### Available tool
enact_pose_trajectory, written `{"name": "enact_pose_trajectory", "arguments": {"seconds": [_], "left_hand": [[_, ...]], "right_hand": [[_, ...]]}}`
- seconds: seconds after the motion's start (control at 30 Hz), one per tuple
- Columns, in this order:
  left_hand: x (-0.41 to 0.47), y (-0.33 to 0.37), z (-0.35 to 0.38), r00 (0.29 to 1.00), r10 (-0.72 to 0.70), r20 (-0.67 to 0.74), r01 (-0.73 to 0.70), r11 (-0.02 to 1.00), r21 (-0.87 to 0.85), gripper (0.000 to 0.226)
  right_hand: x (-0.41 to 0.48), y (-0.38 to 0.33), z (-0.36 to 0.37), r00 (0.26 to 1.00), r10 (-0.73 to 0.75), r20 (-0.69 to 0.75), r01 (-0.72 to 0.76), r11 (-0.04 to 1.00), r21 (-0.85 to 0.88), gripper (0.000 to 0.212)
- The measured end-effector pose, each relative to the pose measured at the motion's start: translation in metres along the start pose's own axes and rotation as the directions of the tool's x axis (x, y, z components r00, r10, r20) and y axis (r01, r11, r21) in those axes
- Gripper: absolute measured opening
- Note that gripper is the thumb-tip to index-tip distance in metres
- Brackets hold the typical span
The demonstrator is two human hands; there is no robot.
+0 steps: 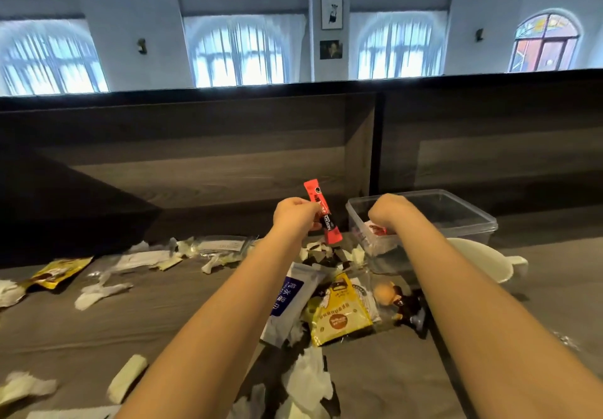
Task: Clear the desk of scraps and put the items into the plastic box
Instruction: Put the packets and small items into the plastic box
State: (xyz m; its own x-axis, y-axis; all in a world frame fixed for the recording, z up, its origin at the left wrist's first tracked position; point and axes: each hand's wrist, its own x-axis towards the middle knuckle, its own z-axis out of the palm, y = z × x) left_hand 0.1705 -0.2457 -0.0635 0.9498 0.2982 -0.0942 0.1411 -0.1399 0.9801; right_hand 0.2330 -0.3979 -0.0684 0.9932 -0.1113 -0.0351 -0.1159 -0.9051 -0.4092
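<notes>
- The left hand (295, 214) is raised above the desk (163, 314). Its thumb and fingers pinch a red stick sachet (321, 211) near the lower end, and the sachet stands nearly upright, tilted slightly left at the top.
- The right hand (390, 209) is positioned over the near left corner of the plastic box (473, 226), back of the hand up, fingers curled downward. Whether it grips anything cannot be told.
- A small red-and-white packet (375, 230) lies inside the box directly below the right hand.
- The plastic box is clear, has no lid on it, and stands on the desk to the right of the sachet.
- A white cup (483, 260) stands just beside the box on its near right side.
- Between the forearms lie a white-and-blue pouch (290, 298), a yellow packet (339, 316) and a small figurine (403, 304).
- Torn paper scraps (98, 293) are spread across the left and near parts of the desk.
- A second yellow wrapper (55, 273) lies at the far left.
- Clear bags (222, 245) lie behind the scraps.
</notes>
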Motion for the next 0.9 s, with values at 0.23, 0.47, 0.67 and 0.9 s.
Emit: {"name": "enact_pose_trajectory", "arguments": {"seconds": [0.23,0.47,0.67,0.9], "left_hand": [[-0.006,0.024,0.009,0.992,0.063,-0.106,-0.069,0.996,-0.052,0.022],[-0.01,0.036,0.039,0.981,0.18,-0.067,-0.181,0.983,-0.017,0.016],[-0.01,0.01,0.051,0.955,0.189,0.23,-0.257,0.912,0.318,0.046],[-0.002,-0.008,0.057,0.93,0.194,0.311,-0.316,0.855,0.41,0.055]], "right_hand": [[-0.026,-0.009,-0.027,0.946,-0.321,-0.041,0.286,0.77,0.57,0.019],[-0.039,0.011,-0.043,0.931,-0.355,-0.086,0.34,0.758,0.556,0.014],[-0.004,0.046,-0.045,0.982,-0.06,-0.177,0.081,0.99,0.115,0.016],[0.011,0.042,-0.027,0.996,-0.089,0.018,0.091,0.97,-0.224,0.025]]}}
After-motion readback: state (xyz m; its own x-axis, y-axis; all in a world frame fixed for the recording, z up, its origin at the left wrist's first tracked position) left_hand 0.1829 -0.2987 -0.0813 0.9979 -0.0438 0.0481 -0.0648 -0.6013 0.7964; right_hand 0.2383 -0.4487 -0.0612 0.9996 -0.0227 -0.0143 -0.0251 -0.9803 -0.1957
